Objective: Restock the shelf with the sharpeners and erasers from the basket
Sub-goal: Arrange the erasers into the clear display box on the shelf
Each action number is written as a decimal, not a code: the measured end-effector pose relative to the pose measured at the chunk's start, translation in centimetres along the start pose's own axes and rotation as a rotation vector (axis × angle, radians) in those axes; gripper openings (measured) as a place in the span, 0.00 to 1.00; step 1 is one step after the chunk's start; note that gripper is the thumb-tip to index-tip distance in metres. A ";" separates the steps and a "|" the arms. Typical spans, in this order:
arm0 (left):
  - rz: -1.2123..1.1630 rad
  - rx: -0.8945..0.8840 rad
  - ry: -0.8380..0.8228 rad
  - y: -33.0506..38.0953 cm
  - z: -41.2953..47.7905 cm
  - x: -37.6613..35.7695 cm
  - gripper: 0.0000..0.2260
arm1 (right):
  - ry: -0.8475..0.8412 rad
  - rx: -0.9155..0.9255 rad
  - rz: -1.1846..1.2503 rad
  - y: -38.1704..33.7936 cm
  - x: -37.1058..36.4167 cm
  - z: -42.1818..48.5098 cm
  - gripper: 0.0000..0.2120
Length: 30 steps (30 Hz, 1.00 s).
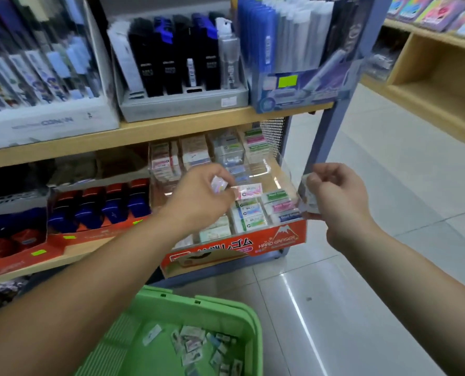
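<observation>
A small shiny-wrapped eraser (219,183) is pinched in the curled fingertips of the left hand (201,196), which hovers over the middle of the red eraser display box (280,238). At the right end of that box the right hand (337,194) has its fingers curled round a few more wrapped erasers (308,198), held just beside the box's clear plastic wall (284,169). Inside the box, rows of packed erasers (253,213) in white, pink and green sleeves lie side by side, with more stacked towards its back. Below and in front of the box sits the green basket (250,318), with loose wrapped erasers (198,346) scattered over its bottom. Left of the box, on the same shelf, a red tray holds red and blue items (103,204); motion blur hides what they are. Above the box runs a wooden shelf board (171,128) bearing a grey tray (182,107) of black and blue packs. Right of the box lies pale tiled floor (375,240).
</observation>
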<state>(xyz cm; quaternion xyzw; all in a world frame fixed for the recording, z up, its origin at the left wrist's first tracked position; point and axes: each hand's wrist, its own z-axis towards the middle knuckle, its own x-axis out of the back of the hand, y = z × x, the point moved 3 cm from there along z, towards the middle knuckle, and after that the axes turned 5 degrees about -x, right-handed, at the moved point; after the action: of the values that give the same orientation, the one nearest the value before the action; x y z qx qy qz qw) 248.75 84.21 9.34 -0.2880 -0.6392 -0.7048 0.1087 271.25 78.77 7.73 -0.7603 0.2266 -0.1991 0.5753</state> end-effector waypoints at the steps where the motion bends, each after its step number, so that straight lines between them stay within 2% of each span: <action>1: 0.025 -0.017 0.003 0.0 0.6 -0.6 0.03 | -0.006 0.013 -0.008 0.3 0.4 0.1 0.04; 6: 0.295 -0.066 -0.023 -0.4 2.0 -1.8 0.05 | -0.071 0.041 -0.011 1.2 0.6 0.1 0.02; 10: 0.301 -0.047 -0.058 -1.5 1.9 -1.6 0.06 | -0.170 0.085 -0.020 1.5 -0.9 -0.3 0.04; 12: 0.337 -0.041 -0.081 -1.7 2.2 -1.7 0.06 | -0.196 0.075 -0.020 1.6 -1.6 -0.4 0.04; 16: 0.580 -0.094 -0.151 -1.4 2.7 -2.4 0.03 | -0.218 0.019 0.009 1.7 -2.0 -0.4 0.04; 20: 0.695 -0.096 -0.219 -0.9 2.8 -2.2 0.07 | -0.249 -0.003 -0.005 1.7 -1.7 -0.4 0.05; 23: 0.523 -0.080 -0.157 -0.6 2.1 -1.4 0.07 | -0.305 -0.112 0.001 1.8 -1.6 -0.5 0.06; 26: 0.185 0.005 -0.117 -0.5 0.7 -1.1 0.06 | -0.419 -0.200 -0.089 1.8 -1.9 -1.1 0.08; 30: -0.153 0.202 -0.131 -0.9 -1.7 -0.1 0.18 | -0.597 -0.006 -0.520 1.4 -2.8 -2.2 0.06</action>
<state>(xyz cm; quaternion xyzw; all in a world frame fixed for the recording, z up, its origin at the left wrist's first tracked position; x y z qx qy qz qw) 247.91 82.73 8.46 -0.2715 -0.7328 -0.6226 0.0410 267.56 78.37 6.80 -0.8185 -0.1500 -0.1077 0.5440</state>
